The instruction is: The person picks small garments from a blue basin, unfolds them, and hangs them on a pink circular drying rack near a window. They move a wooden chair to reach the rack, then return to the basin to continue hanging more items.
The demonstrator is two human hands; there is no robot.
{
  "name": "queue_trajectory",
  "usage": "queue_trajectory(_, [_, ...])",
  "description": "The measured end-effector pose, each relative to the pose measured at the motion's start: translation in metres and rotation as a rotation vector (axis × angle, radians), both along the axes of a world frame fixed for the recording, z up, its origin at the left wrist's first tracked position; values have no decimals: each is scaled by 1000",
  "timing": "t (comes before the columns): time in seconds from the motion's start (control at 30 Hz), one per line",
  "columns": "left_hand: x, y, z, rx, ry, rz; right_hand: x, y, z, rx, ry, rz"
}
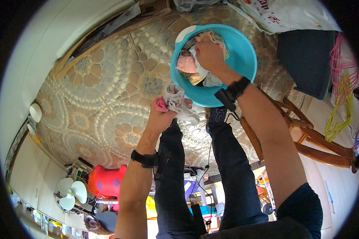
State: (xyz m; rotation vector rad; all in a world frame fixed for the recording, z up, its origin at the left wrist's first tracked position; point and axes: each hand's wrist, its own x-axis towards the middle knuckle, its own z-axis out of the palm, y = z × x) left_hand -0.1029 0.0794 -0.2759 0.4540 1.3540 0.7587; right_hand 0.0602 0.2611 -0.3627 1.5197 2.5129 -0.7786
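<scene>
My left hand (pixel 160 122) grips a bunched, greyish-white sock-like cloth (pixel 179 104) together with a rolled pink-red piece of fabric (pixel 160 104). It is held above the floor, left of and nearer to me than the blue plastic basin (pixel 242 64). My right hand (pixel 211 56) reaches into that basin, fingers closed on a white cloth (pixel 201 71). Around it in the basin lie a pink cloth (pixel 186 64), a tan cloth (pixel 196 79) and a grey-white cloth (pixel 212 80). My right fingertips are partly hidden by the hand itself.
A wooden chair (pixel 311 149) stands close by my right forearm. Pink hangers (pixel 342 68) and yellow-green hangers (pixel 338 110) hang at far right, beside a dark panel (pixel 305 59). A printed white sack (pixel 293 16) lies beyond. An electric fan (pixel 70 192) is at lower left.
</scene>
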Motion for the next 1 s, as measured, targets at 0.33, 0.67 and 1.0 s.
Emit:
queue_trajectory(0.33, [9, 5, 14, 311, 308, -96, 33, -53, 66, -486, 720, -208])
queue_trajectory(0.67, [12, -6, 12, 55, -76, 47, 31, -75, 54, -593, 632, -647])
queue_trajectory(1.0, [6, 0, 15, -242, -356, 335, 45, -51, 16, -68, 295, -335])
